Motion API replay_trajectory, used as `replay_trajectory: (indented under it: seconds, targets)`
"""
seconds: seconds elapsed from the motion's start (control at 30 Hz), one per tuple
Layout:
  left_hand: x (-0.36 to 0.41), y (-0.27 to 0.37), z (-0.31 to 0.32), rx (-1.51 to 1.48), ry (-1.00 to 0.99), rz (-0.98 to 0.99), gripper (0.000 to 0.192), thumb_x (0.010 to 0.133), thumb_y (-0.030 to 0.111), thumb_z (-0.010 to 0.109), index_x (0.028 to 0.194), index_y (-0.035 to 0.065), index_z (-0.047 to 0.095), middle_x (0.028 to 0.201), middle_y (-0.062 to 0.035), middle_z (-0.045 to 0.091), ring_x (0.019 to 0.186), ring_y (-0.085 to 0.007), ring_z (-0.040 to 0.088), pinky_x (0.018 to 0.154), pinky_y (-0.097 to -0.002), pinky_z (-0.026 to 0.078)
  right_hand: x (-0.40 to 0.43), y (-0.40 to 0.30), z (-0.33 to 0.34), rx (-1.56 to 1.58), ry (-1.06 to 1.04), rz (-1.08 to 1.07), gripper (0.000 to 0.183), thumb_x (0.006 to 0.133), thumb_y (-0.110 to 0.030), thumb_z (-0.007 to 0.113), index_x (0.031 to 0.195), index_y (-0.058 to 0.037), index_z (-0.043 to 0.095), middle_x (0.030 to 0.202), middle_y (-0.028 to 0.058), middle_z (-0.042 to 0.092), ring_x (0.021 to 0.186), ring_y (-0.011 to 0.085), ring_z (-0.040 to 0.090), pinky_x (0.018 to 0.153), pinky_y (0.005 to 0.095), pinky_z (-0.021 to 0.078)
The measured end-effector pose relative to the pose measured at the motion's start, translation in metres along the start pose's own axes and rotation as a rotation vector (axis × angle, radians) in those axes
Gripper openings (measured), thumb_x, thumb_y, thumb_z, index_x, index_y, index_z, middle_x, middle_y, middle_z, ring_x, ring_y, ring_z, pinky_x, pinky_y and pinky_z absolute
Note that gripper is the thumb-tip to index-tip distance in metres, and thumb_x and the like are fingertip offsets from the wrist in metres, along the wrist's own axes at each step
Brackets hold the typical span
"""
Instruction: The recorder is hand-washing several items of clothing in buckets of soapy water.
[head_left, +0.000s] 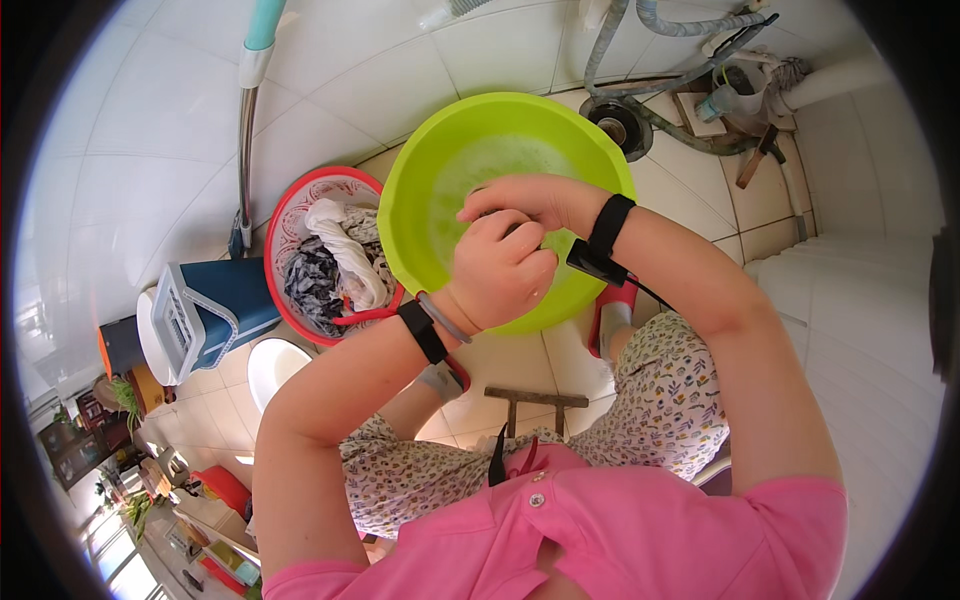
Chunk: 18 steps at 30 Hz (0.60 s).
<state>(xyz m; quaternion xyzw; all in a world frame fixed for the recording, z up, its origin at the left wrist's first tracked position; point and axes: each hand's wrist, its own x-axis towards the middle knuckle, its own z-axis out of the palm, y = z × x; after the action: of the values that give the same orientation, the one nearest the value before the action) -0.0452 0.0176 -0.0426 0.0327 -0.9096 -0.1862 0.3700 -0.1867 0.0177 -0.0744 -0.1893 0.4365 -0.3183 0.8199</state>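
Both hands meet over a lime-green plastic basin (420, 180) holding sudsy water (517, 154). My left hand (504, 270) is curled into a fist, with drops of water on its skin. Just beyond it, my right hand (536, 201) bends inward with its fingers against the left ones. A small dark item (513, 228), perhaps wet cloth, shows between the fingers; the hands hide most of it. Left of the basin is a red-rimmed patterned tub (289, 196) with a twisted white cloth (345, 251) and a crumpled dark patterned cloth (311, 277) in it.
A blue bin (225, 285) and a white bowl (274, 367) stand at left. A pole with a turquoise grip (262, 30) leans on the tiled wall. Grey hoses (600, 56) run by a floor drain (615, 131). A wooden-handled brush or tool (754, 161) lies at right.
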Motion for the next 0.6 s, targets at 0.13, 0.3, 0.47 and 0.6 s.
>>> replay_trajectory:
  seconds: [0.13,0.3,0.47,0.6]
  targets:
    - [-0.008,0.002,0.010,0.019,-0.180,0.165,0.010,0.063,0.015,0.060,0.068,0.0150,0.052,0.077,-0.0022,0.049,0.078,-0.0231,0.052,0.069,-0.0346,0.045,0.008,0.006,-0.005,-0.273,0.023,0.063,0.012,0.079,-0.021,0.064,0.077,-0.0100,0.059,0.072,-0.0009,0.057,0.063,0.0090,0.051,0.053,0.0255,0.0406]
    - [-0.026,0.000,0.028,0.028,-0.297,0.295,0.008,0.067,0.020,0.056,0.070,0.0174,0.050,0.076,-0.0010,0.046,0.074,-0.0214,0.048,0.070,-0.0344,0.043,0.017,0.013,-0.001,-0.705,0.146,0.028,0.019,0.070,-0.023,0.064,0.078,-0.0051,0.063,0.070,0.0058,0.060,0.062,0.0164,0.054,0.054,0.0314,0.0422]
    - [-0.040,0.000,0.045,0.042,-0.403,0.377,0.013,0.063,0.020,0.056,0.075,0.0162,0.052,0.079,-0.0016,0.049,0.074,-0.0220,0.048,0.074,-0.0357,0.043,0.035,0.030,-0.009,-1.042,0.206,0.020,0.025,0.067,-0.024,0.064,0.080,-0.0023,0.064,0.068,0.0138,0.062,0.060,0.0248,0.055,0.055,0.0368,0.0439]
    - [-0.049,-0.003,0.056,0.058,-0.450,0.411,0.013,0.064,0.022,0.055,0.076,0.0165,0.053,0.082,-0.0007,0.050,0.075,-0.0216,0.048,0.074,-0.0355,0.043,0.042,0.036,-0.010,-1.215,0.217,0.041,0.025,0.068,-0.022,0.064,0.080,-0.0012,0.063,0.069,0.0148,0.062,0.061,0.0259,0.056,0.055,0.0387,0.0441]
